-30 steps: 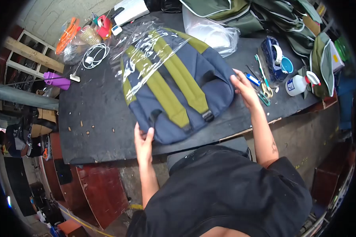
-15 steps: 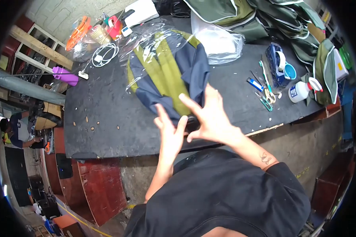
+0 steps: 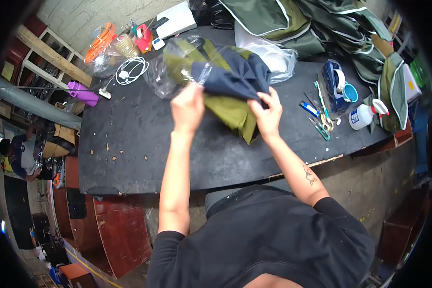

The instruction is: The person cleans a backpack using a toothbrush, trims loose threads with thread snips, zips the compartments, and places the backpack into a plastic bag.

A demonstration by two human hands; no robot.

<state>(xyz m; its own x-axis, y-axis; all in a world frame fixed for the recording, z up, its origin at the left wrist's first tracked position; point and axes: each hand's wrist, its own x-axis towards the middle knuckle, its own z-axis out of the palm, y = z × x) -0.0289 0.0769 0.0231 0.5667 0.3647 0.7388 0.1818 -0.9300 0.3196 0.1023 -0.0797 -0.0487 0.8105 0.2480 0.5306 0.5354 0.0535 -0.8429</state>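
Note:
A navy and olive-green fabric bag [image 3: 235,79] lies folded and crumpled on the black tabletop [image 3: 144,129], its lower olive part hanging toward me. Clear plastic wrap [image 3: 161,79] covers its far left side, with a shiny strip of it over the navy cloth. My left hand [image 3: 187,109] is closed at the bag's left edge, slightly blurred; whether it grips cloth, plastic or both is hard to see. On the right edge, my right hand [image 3: 269,113] pinches the navy cloth between thumb and fingers.
Scissors [image 3: 326,124], a blue-handled toothbrush [image 3: 320,93], a tape dispenser [image 3: 338,81] and a spray bottle [image 3: 362,115] are at right. Green bags [image 3: 317,33] pile up behind. A white cable [image 3: 132,72] and purple bottle [image 3: 83,93] are at left. Another person [image 3: 21,156] is at far left.
Both hands, spread at the bag's near edge before, have moved up to its sides and closed. The bag has been turned and folded, its olive part now toward me.

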